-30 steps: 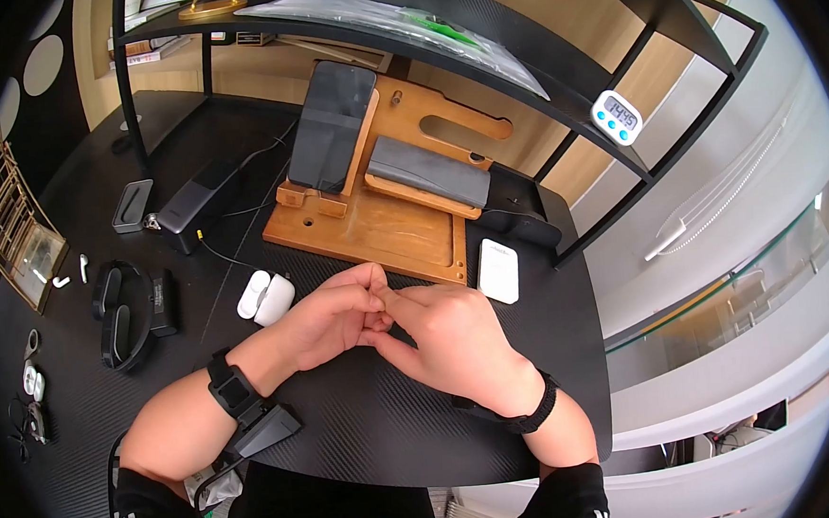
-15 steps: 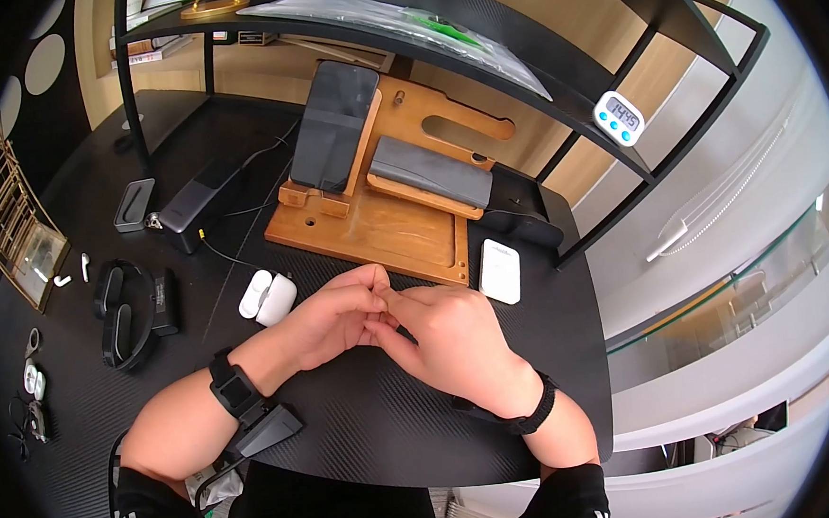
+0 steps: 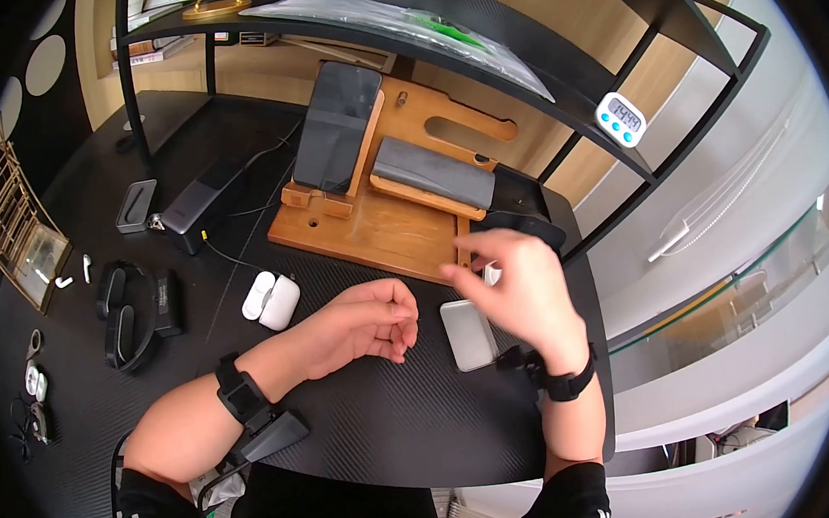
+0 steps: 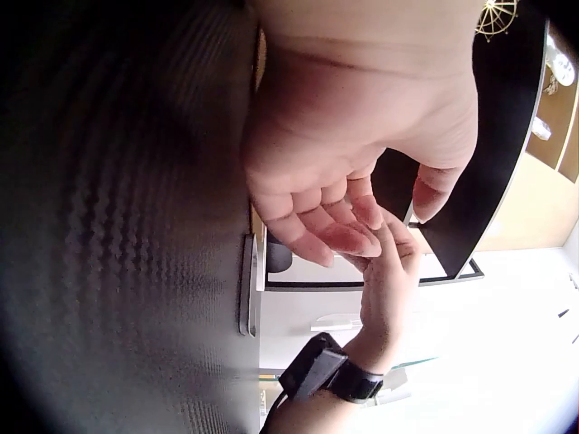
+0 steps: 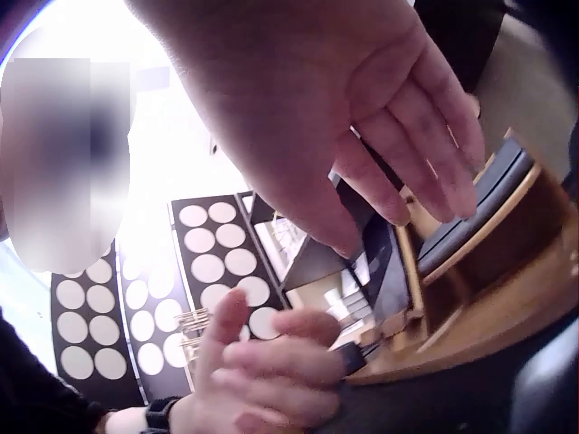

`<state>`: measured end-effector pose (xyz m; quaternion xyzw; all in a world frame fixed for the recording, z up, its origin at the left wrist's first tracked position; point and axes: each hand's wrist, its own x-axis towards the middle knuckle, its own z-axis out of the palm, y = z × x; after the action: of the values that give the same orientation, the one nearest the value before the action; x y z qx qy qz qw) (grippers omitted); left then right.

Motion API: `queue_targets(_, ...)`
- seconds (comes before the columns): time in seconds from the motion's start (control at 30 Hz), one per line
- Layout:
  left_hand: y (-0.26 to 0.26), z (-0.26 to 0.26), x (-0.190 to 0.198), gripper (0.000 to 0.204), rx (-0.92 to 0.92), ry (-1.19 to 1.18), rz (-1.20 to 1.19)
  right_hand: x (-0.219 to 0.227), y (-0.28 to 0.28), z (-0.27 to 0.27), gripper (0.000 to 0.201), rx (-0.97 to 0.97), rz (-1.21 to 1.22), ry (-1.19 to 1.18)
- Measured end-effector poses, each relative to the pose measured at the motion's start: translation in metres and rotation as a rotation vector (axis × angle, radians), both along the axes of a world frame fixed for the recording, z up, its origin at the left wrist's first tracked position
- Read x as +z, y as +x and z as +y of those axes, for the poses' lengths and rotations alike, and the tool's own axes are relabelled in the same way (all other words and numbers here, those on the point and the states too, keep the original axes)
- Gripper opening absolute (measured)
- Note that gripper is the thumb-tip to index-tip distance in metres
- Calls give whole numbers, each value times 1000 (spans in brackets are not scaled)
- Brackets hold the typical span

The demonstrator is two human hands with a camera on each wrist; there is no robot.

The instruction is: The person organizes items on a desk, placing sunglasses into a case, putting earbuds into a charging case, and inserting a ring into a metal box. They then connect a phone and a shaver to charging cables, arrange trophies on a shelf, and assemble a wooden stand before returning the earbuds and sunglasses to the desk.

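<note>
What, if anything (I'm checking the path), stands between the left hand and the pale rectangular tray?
Nothing visible: only bare desk shows between the left hand and the tray; the right hand is over on the tray's far side.

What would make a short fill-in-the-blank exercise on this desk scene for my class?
The earbud case nearest the left hand is coloured ____.
The phone leans on a stand made of ____.
The timer on the shelf frame has ____ blue buttons.

Missing words: white; wood; three.
</note>
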<state>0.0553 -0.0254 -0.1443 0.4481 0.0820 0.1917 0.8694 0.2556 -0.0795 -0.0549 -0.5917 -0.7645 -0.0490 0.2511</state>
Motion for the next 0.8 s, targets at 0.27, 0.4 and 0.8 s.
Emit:
queue_targets(0.27, 0, -2, 0, 16, -30, 20, 17, -29, 69, 36, 64, -343, 197, -69)
queue_targets(0.4, 0, -2, 0, 17, -42, 33, 31, -54, 93, 48, 77, -371, 266, -81)
queue_targets(0.8, 0, -3, 1, 19, -54, 58, 45, -70, 121, 53, 19, -505, 141, 19)
